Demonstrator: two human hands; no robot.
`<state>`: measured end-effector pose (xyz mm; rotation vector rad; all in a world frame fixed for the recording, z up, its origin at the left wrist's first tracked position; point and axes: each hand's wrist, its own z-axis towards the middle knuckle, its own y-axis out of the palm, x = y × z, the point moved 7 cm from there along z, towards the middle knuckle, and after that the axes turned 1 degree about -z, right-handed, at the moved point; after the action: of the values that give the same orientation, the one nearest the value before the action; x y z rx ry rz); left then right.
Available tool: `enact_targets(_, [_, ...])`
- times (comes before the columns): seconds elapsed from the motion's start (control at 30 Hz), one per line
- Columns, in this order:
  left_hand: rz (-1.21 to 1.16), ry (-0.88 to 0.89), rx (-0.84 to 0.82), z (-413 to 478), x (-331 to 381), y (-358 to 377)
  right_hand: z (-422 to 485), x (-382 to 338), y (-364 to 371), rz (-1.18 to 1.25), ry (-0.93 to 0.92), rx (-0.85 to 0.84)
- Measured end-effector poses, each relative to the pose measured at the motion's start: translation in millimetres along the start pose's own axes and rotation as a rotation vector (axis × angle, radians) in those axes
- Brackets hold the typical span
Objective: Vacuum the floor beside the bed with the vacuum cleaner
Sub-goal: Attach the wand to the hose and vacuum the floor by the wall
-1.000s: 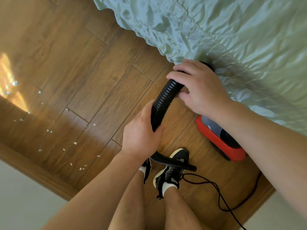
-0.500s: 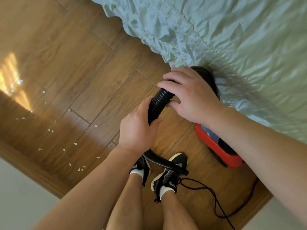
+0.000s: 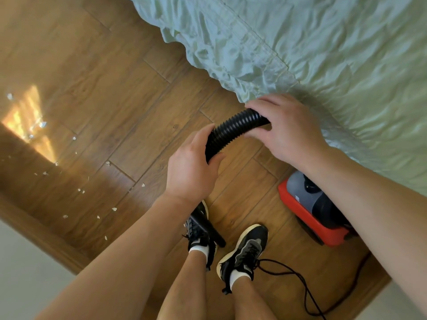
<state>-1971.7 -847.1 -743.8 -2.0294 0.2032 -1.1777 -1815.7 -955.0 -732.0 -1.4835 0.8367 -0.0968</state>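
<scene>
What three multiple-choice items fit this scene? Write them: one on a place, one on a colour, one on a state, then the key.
1. Where does the vacuum cleaner body stand?
A. On the wooden floor beside the bed
B. On top of the bed
C. In the sunlit patch

2. What colour is the ribbed hose?
A. White
B. Black
C. Red

3. How is the hose held?
A. The left hand and the right hand both grip it
B. Only the left hand grips it
C. No hand touches it

Key:
1 A: the red and grey body sits on the planks at the bed's edge.
2 B: its ribs are black along the whole visible length.
3 A: fingers of each hand curl round it.
</scene>
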Motion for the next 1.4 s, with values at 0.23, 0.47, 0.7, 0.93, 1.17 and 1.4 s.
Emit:
enact_targets(0.23, [-0.005,-0.062,0.012,1.9,-25.0,-14.0,12.6,1.9,-0.5,0.014,0.066,-0.008])
enact_targets(0.47, [-0.011,-0.031,0.035,8.7,-19.5,-21.7,21.3,-30.1,3.1,-0.035,-0.029,-0.043])
enact_targets(0.7, [-0.014,0.026,0.07,34.3,-5.3,-41.2,45.1,-54.5,-8.1,-0.009,-0.075,-0.036])
enact_targets(0.93, [0.028,0.082,0.069,54.8,-3.4,-65.2,58.1,-55.0,-15.7,0.04,0.002,-0.022])
enact_targets(1.17, [0.154,0.076,0.091,63.6,-27.7,-77.9,56.8,-58.4,-7.0,0.051,0.046,-0.01])
enact_targets(1.4, [0.14,0.072,0.098,65.9,-25.7,-80.7,69.1,-74.2,-3.1,0.042,-0.021,-0.069])
